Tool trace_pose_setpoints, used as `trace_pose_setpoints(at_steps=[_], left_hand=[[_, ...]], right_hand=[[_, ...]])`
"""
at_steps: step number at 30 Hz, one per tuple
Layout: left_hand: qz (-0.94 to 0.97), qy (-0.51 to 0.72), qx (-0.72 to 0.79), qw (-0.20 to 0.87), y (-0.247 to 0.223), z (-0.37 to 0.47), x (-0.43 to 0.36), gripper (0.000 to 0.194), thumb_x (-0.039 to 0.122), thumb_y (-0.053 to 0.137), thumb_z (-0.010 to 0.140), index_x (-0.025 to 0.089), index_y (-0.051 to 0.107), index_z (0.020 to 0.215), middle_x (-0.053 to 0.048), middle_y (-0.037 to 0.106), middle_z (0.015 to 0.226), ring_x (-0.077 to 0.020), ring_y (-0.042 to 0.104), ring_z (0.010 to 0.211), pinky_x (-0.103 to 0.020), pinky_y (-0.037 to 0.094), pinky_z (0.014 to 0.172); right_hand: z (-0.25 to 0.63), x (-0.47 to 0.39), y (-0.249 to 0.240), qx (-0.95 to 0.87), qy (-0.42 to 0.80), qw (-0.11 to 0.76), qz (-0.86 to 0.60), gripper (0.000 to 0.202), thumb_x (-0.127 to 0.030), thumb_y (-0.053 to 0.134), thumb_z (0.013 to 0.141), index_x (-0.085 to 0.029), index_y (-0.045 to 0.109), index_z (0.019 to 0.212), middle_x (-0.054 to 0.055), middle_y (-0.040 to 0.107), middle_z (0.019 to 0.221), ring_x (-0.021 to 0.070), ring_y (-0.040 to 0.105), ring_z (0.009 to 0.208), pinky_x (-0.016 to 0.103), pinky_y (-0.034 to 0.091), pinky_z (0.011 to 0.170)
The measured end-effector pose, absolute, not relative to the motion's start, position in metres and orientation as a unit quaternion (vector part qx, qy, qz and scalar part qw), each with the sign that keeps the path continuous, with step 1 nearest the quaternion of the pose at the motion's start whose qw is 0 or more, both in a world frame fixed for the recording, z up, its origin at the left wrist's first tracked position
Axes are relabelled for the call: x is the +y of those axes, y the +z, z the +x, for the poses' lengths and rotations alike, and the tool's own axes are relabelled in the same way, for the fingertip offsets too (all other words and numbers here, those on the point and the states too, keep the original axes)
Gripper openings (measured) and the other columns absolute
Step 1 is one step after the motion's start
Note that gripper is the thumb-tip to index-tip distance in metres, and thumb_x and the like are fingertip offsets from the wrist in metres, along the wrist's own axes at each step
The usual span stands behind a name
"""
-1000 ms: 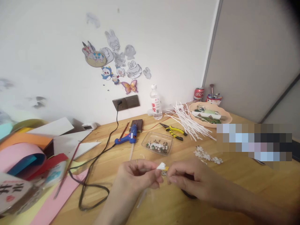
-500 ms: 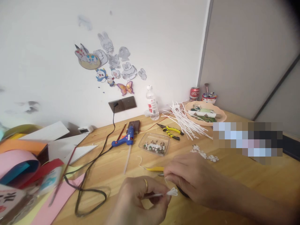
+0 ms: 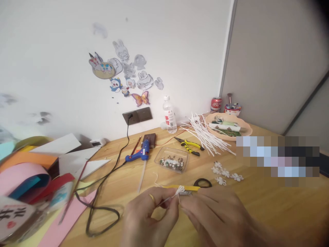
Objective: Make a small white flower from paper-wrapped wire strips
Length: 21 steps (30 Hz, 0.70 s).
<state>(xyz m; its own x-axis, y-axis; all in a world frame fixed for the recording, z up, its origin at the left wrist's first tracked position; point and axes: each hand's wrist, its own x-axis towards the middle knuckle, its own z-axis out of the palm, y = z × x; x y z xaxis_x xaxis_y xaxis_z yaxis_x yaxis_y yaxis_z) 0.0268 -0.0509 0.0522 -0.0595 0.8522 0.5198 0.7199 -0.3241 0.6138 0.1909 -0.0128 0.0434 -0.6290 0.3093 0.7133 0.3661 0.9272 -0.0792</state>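
A small bundle of white loops (image 3: 180, 189) on a thin stem is pinched between the thumb and fingers of my left hand (image 3: 151, 214), which wears a ring. Close beside it on the right, my right hand (image 3: 214, 209) has its thumb and finger pressed together at a thin thread (image 3: 179, 198) below the loops. Behind the hands lie a yellow strip-like object (image 3: 191, 188) and scissors (image 3: 202, 183), partly hidden by my fingers. White looped flower shapes (image 3: 225, 173) rest on the table beyond my right hand.
A clear bead tray (image 3: 171, 160), yellow-black pliers (image 3: 190, 146), a blue glue gun (image 3: 140, 153) with a black cord, white strips (image 3: 205, 135), a bottle (image 3: 169, 116) and a pink dish (image 3: 248, 129) stand farther back. Coloured papers (image 3: 28, 164) pile up on the left.
Both hands have moved up and my right hand has come in against the white loops. More of the scissors and flower shapes now shows. The view has shifted slightly.
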Motion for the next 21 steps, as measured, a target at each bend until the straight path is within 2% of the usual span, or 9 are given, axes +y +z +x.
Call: trace_pose_setpoints(at_steps=[3,7,9,13,16,21], left_hand=[[0.655,0.467,0.588,0.081,0.057,0.028,-0.055,0.008,0.015,0.065,0.066,0.019,0.07,0.07,0.001,0.074,0.06,-0.0127,0.066,0.05,-0.015,0.052,0.048],[0.601,0.472,0.623,0.168,0.065,0.028,-0.055,0.01,0.024,0.064,0.068,0.019,0.071,0.073,0.0,0.074,0.063,-0.015,0.067,0.053,-0.017,0.054,0.05],[0.584,0.471,0.633,0.192,0.068,0.027,-0.055,0.011,0.026,0.064,0.068,0.019,0.072,0.073,-0.001,0.074,0.065,-0.0162,0.068,0.056,-0.019,0.054,0.053],[0.556,0.492,0.626,0.238,0.072,0.026,-0.056,0.007,0.025,0.065,0.066,0.022,0.071,0.068,0.002,0.073,0.059,-0.0151,0.067,0.053,-0.017,0.053,0.052],[0.531,0.523,0.619,0.247,0.074,0.026,-0.056,0.004,0.021,0.068,0.063,0.024,0.071,0.064,0.005,0.071,0.054,-0.013,0.066,0.05,-0.014,0.051,0.051],[0.525,0.536,0.616,0.239,0.074,0.028,-0.055,0.009,0.018,0.069,0.061,0.025,0.071,0.067,0.004,0.073,0.058,-0.0139,0.066,0.052,-0.016,0.052,0.053]], right_hand=[[0.193,-0.013,0.043,-0.898,-0.001,0.399,-0.184,0.025,-0.009,0.034,0.086,-0.012,0.058,0.081,0.004,0.062,0.066,0.0149,0.058,0.062,0.028,0.045,0.061],[0.192,-0.012,0.041,-0.891,0.058,0.415,-0.174,0.024,-0.007,0.035,0.085,-0.014,0.058,0.088,0.003,0.065,0.071,0.0138,0.061,0.069,0.025,0.047,0.067],[0.192,-0.013,0.041,-0.892,0.081,0.415,-0.16,0.024,-0.008,0.036,0.084,-0.016,0.059,0.083,0.001,0.064,0.066,0.0124,0.061,0.066,0.022,0.047,0.064],[0.192,-0.013,0.041,-0.882,0.135,0.394,-0.221,0.022,-0.008,0.037,0.084,-0.018,0.057,0.081,0.0,0.062,0.067,0.0116,0.059,0.064,0.022,0.045,0.063],[0.191,-0.007,0.039,-0.865,0.146,0.454,-0.157,0.018,-0.008,0.04,0.079,-0.018,0.054,0.078,-0.003,0.058,0.06,0.0092,0.054,0.052,0.021,0.04,0.05],[0.189,0.0,0.039,-0.854,0.212,0.446,-0.166,0.014,-0.008,0.042,0.077,-0.018,0.051,0.074,-0.005,0.049,0.053,0.0065,0.045,0.045,0.019,0.034,0.046]])
